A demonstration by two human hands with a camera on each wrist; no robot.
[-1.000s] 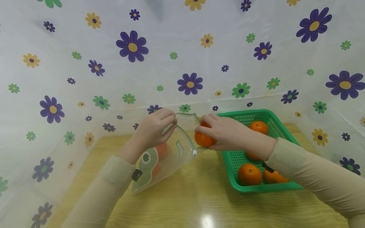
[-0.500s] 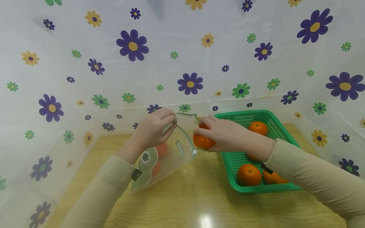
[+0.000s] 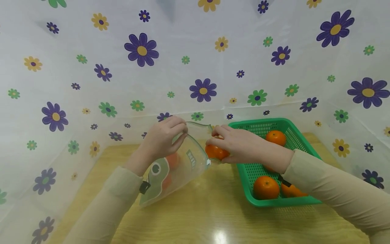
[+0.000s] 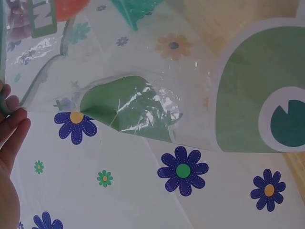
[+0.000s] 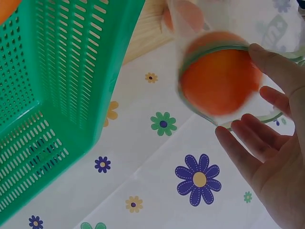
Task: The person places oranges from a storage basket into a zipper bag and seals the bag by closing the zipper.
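Observation:
My left hand (image 3: 166,135) pinches the upper rim of a clear zip bag (image 3: 192,173) with a green cartoon print and white slider. In the left wrist view, my fingertips (image 4: 16,114) hold its edge. Orange fruit (image 3: 172,161) shows through the film. At the bag's mouth, my right hand (image 3: 234,142) is over an orange (image 3: 217,150). The right wrist view shows this orange (image 5: 221,78) blurred, partly inside the rim and beyond my spread fingers (image 5: 240,148). My thumb (image 5: 267,59) touches the bag's rim; no finger is curled round the orange.
A green plastic basket (image 3: 253,200) stands right of the bag, with several oranges in it, including one at the front (image 3: 266,187). My right forearm crosses over it. The wooden table (image 3: 182,220) meets a white flower-patterned curtain (image 3: 182,78) behind and at both sides.
The orange at the bag's mouth has shifted slightly down and left, and my right hand has edged left with it. My left hand keeps its hold on the bag.

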